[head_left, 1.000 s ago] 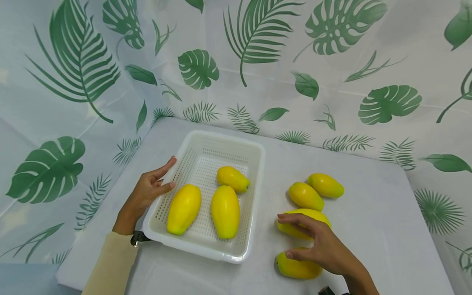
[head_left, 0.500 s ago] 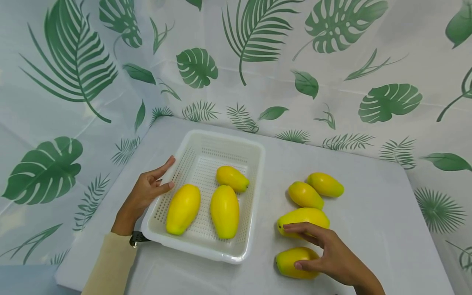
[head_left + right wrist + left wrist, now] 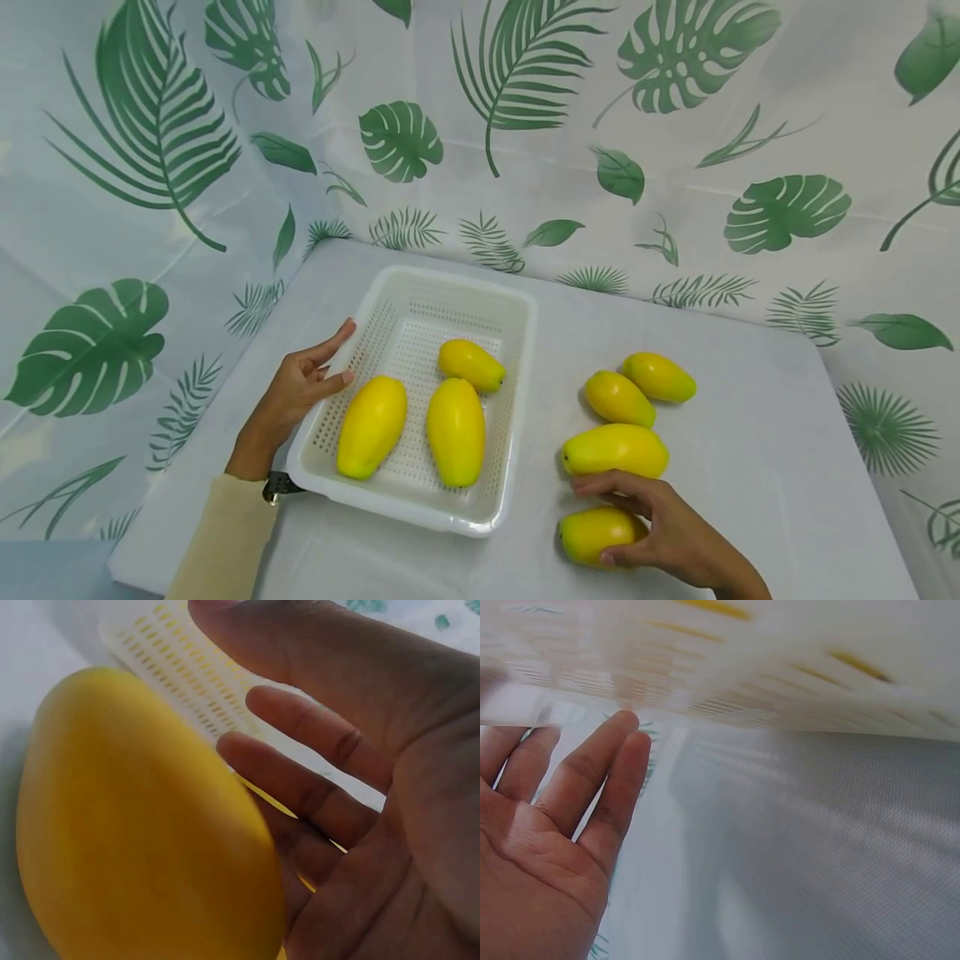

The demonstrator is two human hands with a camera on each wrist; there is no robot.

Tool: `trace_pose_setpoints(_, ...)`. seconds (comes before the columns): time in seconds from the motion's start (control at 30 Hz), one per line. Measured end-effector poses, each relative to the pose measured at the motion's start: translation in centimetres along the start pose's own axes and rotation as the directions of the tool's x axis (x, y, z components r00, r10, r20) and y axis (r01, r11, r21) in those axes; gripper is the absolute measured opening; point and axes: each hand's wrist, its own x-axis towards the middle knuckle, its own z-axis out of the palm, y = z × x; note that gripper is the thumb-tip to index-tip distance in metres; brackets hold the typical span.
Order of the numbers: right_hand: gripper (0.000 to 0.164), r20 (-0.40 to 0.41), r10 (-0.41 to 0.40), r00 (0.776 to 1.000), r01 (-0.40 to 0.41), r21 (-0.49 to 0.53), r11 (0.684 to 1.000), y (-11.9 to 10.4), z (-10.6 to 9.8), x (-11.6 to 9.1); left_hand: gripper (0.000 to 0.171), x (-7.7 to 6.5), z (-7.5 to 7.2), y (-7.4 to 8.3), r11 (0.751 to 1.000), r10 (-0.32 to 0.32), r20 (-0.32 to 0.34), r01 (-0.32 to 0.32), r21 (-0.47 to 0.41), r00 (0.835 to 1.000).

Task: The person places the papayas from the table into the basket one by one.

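Beside the white perforated basket [image 3: 401, 517], the left hand [image 3: 291, 400] holds its left rim, thumb over the edge and fingers along the outside. Through the slots in the left wrist view, yellow shows above the left fingers [image 3: 581, 772]. Three yellow mangoes lie inside, one of them a mango at the left [image 3: 371, 425]. On the right, my right hand [image 3: 663, 525] is around the nearest loose mango [image 3: 596, 533]. Its thumb touches the front side, while the other fingers arch behind it. The right wrist view shows this mango [image 3: 142, 825] beside the spread fingers, not enclosed by them.
Behind the right hand lie three more loose mangoes: a long one [image 3: 615, 450], a smaller one [image 3: 618, 398] and the farthest [image 3: 658, 377]. A white cloth covers the table [image 3: 765, 450]. Leaf-patterned sheeting [image 3: 540, 167] stands along the back and left.
The right hand has moved toward the person, from over the long mango to the nearest mango, its thumb now at that mango's front. The left hand and the basket stay put.
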Motion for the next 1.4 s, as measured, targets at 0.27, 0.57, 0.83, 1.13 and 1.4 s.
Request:
trace_pose_setpoints(0.27,0.056,0.051,-0.026,0.998,0.022,0.074,0.997,1.8,0.5,0.1,0.078,0.1,0.1,-0.1,1.000,0.003,0.002,-0.003,-0.002,1.000)
trace_pose_setpoints(0.57,0.054,0.081,-0.018,0.997,0.011,0.087,0.996,2.8,1.1,0.5,0.078,0.1,0.2,0.0,1.000,0.004,-0.006,-0.004,0.012,1.000)
trace_pose_setpoints(0.83,0.051,0.093,-0.015,0.996,0.007,0.086,0.996,3.0,1.2,0.7,0.078,0.0,0.1,0.0,1.000,0.005,-0.001,-0.005,-0.003,1.000)
trace_pose_setpoints(1.13,0.048,0.108,-0.022,0.994,0.012,0.094,0.995,2.9,1.2,0.8,0.079,0.0,0.2,0.1,1.000,0.008,0.002,-0.008,-0.008,1.000)
trace_pose_setpoints(1.4,0.048,0.107,-0.023,0.994,0.013,0.099,0.995,2.5,1.3,1.0,0.079,0.0,0.1,0.0,1.000,0.016,0.001,-0.016,-0.006,1.000)
